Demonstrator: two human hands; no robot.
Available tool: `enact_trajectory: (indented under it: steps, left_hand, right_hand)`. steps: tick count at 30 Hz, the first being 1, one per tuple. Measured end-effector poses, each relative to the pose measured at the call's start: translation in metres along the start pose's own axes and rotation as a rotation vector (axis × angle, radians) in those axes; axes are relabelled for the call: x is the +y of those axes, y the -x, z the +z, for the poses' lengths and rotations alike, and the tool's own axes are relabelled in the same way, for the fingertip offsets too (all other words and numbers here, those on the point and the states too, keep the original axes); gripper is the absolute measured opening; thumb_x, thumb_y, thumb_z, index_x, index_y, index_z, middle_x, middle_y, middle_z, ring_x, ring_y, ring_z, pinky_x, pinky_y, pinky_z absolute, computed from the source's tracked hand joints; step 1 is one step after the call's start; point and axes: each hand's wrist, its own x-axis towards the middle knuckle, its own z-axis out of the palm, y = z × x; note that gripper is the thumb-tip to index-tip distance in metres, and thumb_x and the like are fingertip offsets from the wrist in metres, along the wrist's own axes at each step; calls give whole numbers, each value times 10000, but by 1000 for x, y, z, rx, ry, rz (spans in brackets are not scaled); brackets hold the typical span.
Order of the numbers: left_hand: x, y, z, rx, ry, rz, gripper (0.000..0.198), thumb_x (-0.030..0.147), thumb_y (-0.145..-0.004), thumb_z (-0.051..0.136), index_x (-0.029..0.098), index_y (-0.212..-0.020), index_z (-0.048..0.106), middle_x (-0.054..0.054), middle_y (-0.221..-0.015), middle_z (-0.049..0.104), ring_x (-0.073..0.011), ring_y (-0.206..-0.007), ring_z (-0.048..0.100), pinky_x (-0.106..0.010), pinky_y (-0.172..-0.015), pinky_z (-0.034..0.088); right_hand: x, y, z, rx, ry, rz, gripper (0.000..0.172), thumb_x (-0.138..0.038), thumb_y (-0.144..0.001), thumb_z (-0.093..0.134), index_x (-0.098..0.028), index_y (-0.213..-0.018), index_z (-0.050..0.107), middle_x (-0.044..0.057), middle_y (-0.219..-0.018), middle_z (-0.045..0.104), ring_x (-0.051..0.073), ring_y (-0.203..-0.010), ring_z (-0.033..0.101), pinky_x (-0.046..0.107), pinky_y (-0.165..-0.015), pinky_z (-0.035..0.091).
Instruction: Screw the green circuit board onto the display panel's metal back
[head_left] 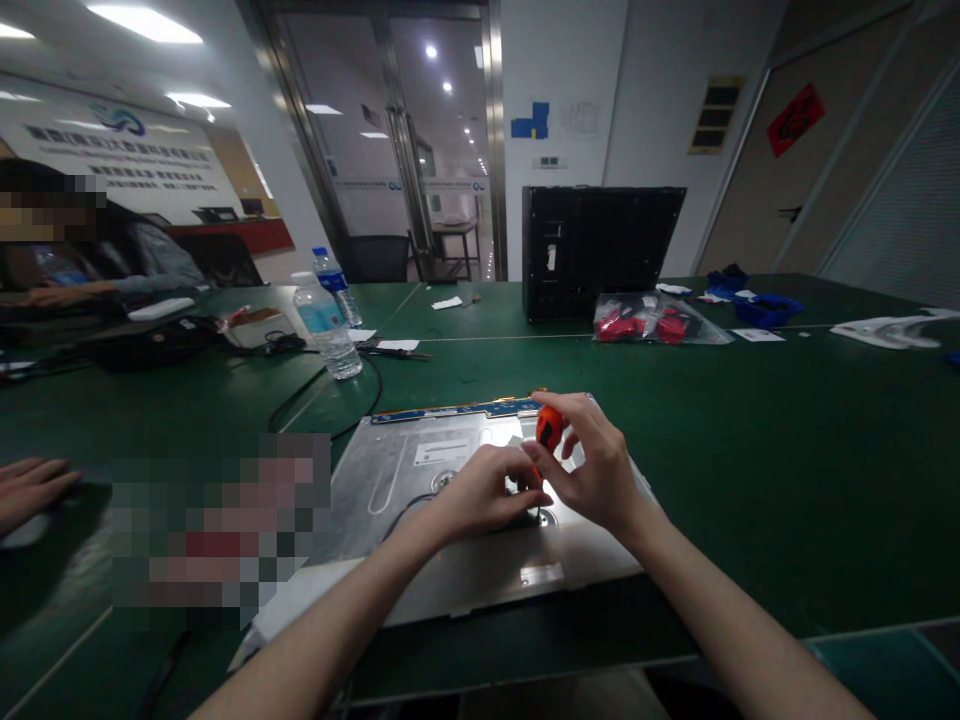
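A silver metal panel (420, 470), the back of a flat display with a blue circuit strip (457, 409) along its far edge, lies flat on the green table (750, 440) in front of me. My right hand (592, 460) grips the orange-and-black handle of a screwdriver (549, 428) held upright over the panel. My left hand (487, 490) is closed in a pinch around the screwdriver's lower shaft, close to the panel surface. A black cable (397, 515) runs across the panel beneath my left wrist.
Two water bottles (328, 325) stand at the back left. A black monitor housing (600, 250) stands upright behind, with a plastic bag of red parts (652, 320) beside it. Blue parts (765, 308) lie far right. Another person's hand (30, 490) rests at the left edge; a person sits far left.
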Motion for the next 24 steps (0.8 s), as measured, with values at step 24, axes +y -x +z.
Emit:
enact_trajectory:
  steps: [24]
  left_hand:
    - [-6, 1, 4, -17, -43, 33, 67, 175, -792, 708, 128, -748, 691, -41, -751, 719, -155, -669, 631, -232, -635, 440]
  right_hand:
    - [1, 1, 2, 4, 26, -31, 385, -272, -918, 560, -206, -1289, 478, 28, -896, 624, 115, -625, 544, 236, -509, 467]
